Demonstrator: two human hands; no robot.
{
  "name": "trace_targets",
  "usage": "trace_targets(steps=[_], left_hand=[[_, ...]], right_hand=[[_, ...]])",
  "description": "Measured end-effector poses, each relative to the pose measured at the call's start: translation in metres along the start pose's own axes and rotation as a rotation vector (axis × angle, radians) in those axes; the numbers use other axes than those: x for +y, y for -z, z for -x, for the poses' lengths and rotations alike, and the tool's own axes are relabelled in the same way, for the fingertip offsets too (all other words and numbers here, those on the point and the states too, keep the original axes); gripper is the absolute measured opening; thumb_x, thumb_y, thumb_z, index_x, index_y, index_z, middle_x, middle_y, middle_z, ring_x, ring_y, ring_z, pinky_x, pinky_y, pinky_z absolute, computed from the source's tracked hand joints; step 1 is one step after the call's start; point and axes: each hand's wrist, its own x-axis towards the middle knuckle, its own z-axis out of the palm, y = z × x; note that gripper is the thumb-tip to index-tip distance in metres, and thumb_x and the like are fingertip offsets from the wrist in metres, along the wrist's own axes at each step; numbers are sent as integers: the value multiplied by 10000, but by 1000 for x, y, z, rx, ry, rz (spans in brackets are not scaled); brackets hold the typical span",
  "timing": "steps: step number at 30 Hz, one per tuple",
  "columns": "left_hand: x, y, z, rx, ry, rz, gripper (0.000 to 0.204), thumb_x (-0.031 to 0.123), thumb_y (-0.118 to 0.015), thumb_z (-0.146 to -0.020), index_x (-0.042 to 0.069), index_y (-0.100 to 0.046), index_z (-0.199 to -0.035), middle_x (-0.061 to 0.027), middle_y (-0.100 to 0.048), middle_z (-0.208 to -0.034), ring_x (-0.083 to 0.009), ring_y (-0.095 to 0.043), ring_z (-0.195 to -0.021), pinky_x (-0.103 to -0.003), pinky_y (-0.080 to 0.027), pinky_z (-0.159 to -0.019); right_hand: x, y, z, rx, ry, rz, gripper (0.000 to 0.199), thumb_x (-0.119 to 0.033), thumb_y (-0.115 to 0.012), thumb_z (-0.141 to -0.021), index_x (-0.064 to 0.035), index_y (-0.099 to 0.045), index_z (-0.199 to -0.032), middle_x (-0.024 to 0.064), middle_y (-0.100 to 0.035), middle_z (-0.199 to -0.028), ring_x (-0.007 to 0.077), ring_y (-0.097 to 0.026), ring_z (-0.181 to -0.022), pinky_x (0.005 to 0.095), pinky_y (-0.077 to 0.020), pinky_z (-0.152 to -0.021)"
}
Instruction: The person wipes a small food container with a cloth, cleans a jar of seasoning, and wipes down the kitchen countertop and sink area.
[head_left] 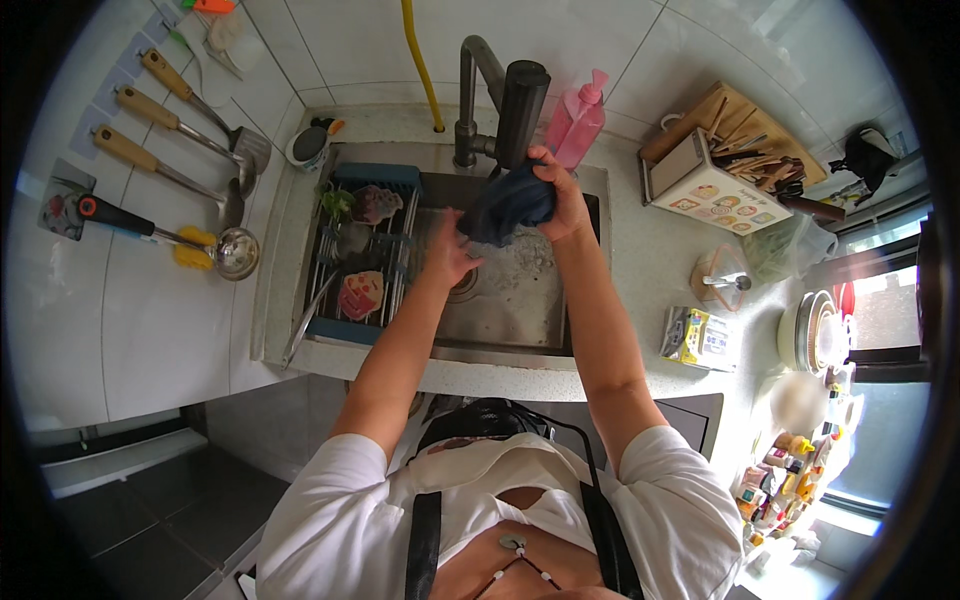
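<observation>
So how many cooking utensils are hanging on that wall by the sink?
4, stacked diagonally on the left wall: three wooden-handled utensils above, and a black-handled ladle lowest. Others may be hidden beyond the frame.

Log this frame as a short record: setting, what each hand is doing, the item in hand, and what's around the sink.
Setting: kitchen sink set in a pale counter, tiled wall behind
Right hand: gripping a dark blue cloth under the dark faucet
Left hand: fingers on the cloth's lower end
Water: cannot tell if running
Left of basin: drying rack with sponges
Behind: pink soap bottle
Left wall: hanging ladles and spatulas
</observation>
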Motion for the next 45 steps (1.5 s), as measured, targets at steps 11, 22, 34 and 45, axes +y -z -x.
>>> trace_targets(steps=[11, 22, 34, 45], left_hand=[[14, -33, -15, -53, -71, 60, 343, 364, -461, -878, 51, -532, -1000, -97, -594, -923, -245, -586, -826, -400, -484, -729], [25, -26, -16, -185, -22, 47, 368, 426, -467, -861, 115, -565, -1032, -64, -604, -847, -221, -591, -726, -375, -495, -634], [12, 16, -27, 79, -28, -65, 501, 463, -430, -866, 72, -459, -1177, -126, -536, -1100, -225, -555, -935, -392, -458, -774], [15, -34, 4, -247, -227, 136, 417, 424, -408, -883, 124, -472, -1166, -80, -534, -1106, -244, -529, -981, -428, -452, -761]], right_hand=[[45, 135, 6, 336, 25, 1002, 359, -141, -518, -813, -79, -508, -1166, 84, -537, -1099, 192, -503, -1000, 284, -373, -879], [87, 79, 14, 268, -353, 254, 604, -510, -489, -813, -105, -375, -1245, 70, -437, -1200, 214, -436, -1084, 394, -384, -881], [56, 12, 3, 222, -9, 385, 273, -43, -595, -753, -38, -499, -1008, 52, -548, -878, 148, -553, -792, 280, -459, -704], [40, 36, -11, 468, 308, 186, 380, -69, -553, -815, -27, -430, -1171, 78, -556, -947, 163, -550, -842, 265, -458, -712]])
